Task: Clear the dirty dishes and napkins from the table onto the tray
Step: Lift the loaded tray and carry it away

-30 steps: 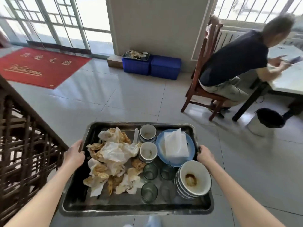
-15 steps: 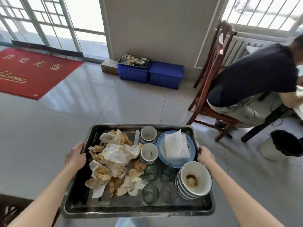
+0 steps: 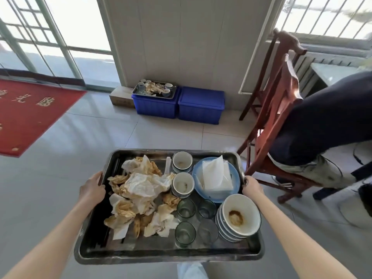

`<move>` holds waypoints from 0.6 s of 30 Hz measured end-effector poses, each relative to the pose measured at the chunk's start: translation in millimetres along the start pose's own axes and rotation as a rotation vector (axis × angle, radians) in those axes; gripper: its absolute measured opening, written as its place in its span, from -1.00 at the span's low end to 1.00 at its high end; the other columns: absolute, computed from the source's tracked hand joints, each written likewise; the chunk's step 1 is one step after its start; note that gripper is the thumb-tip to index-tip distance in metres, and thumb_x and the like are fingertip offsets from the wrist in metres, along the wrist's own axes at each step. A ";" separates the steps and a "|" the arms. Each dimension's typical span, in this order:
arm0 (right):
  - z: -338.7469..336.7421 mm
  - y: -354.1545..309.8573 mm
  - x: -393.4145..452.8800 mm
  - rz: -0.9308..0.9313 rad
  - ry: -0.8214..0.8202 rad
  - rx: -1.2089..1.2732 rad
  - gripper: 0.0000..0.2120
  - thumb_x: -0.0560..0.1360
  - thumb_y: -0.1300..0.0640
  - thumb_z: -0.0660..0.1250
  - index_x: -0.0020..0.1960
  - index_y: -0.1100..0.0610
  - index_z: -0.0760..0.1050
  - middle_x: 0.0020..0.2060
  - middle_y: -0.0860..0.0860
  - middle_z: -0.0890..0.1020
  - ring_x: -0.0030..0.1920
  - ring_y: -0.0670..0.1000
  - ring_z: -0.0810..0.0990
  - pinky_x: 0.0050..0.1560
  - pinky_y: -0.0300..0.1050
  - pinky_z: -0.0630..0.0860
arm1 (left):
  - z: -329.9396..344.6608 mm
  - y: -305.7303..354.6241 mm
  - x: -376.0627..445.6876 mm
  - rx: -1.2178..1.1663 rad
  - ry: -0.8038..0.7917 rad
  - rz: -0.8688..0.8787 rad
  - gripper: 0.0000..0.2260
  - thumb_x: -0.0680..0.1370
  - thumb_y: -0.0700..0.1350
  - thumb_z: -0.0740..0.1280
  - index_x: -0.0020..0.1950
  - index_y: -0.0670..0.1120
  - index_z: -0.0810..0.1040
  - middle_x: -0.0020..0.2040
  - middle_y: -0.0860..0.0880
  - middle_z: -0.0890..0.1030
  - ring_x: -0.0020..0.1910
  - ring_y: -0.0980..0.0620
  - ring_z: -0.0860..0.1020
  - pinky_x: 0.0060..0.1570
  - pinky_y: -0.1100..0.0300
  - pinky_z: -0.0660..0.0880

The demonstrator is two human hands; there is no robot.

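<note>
Steel tray (image 3: 169, 256), carried level over the tiled floor (image 3: 50, 188), loaded and clear of any worktop.

Head view only.

Left hand (image 3: 91, 189): grip clamped on the tray's left rim, fingers curled over the edge. Right hand (image 3: 251, 187): grip clamped on the right rim, thumb side up; fingertips hidden under the lip, so how far they wrap is a guess.

Load, left half: heap of soiled napkins (image 3: 138, 196), stained brown, loosely crumpled. Dark chopsticks (image 3: 101, 222) probably lie along the left wall, though the shadow makes that hard to confirm. Centre: two small cups (image 3: 182, 161), one behind the other, both with residue. Four empty glasses (image 3: 186, 208) in a square, upright, near each other. Right: blue plate (image 3: 235, 184) bearing a clean napkin pack (image 3: 216, 178). Near right corner: stack of bowls (image 3: 239, 218), tilted toward the rim, sauce in the top one.

Ahead on the floor: two blue crates (image 3: 201, 105) against the wall; the left one already carries another loaded tray (image 3: 155, 88). Seated person on a wooden chair (image 3: 279, 117) close on the right.

Judgement: clearing looks finished; the step in hand is carrying the load off, likely toward the crates. Next move calls for keeping the tray flat, since the leaning bowls and loose glasses could slide, and for passing the chair without clipping it.
</note>
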State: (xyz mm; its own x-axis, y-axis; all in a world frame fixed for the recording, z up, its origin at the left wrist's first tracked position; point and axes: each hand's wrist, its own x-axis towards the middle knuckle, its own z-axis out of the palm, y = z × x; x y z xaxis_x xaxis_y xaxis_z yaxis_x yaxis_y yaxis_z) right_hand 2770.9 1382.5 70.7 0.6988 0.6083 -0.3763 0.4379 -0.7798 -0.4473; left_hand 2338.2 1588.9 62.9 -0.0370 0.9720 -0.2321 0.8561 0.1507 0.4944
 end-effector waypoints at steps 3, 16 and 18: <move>-5.3 -35.7 69.5 -0.002 -0.012 -0.047 -0.76 0.52 0.29 0.14 0.15 0.20 0.44 0.15 0.22 0.55 0.17 0.23 0.49 0.05 -0.04 0.38 | 4.1 39.6 67.9 0.028 -0.005 0.017 -0.52 0.51 -0.27 0.30 0.42 -0.08 0.37 0.31 -0.24 0.47 0.24 -0.29 0.44 0.19 0.02 0.37; -61.2 -207.7 347.5 -0.012 -0.010 -0.057 -0.79 0.51 0.27 0.16 0.13 0.21 0.44 0.14 0.24 0.56 0.18 0.25 0.48 0.09 -0.02 0.39 | 18.3 220.9 352.8 0.035 0.002 0.023 -0.53 0.51 -0.27 0.28 0.41 -0.03 0.37 0.29 -0.25 0.48 0.23 -0.30 0.43 0.19 -0.02 0.38; -66.7 -234.3 387.0 -0.011 -0.002 -0.075 -0.80 0.51 0.27 0.17 0.10 0.20 0.45 0.14 0.24 0.56 0.19 0.24 0.48 0.11 -0.03 0.39 | 22.8 244.8 398.9 0.037 -0.013 0.022 -0.53 0.51 -0.27 0.28 0.41 -0.04 0.38 0.27 -0.27 0.49 0.22 -0.30 0.44 0.20 0.00 0.36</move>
State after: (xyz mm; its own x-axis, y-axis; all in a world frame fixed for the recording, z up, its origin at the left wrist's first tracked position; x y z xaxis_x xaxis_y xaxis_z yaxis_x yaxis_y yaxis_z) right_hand 2976.5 1790.7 84.0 0.6927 0.6172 -0.3732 0.4869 -0.7819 -0.3894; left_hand 2544.7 2009.4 72.2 -0.0119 0.9725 -0.2326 0.8751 0.1227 0.4682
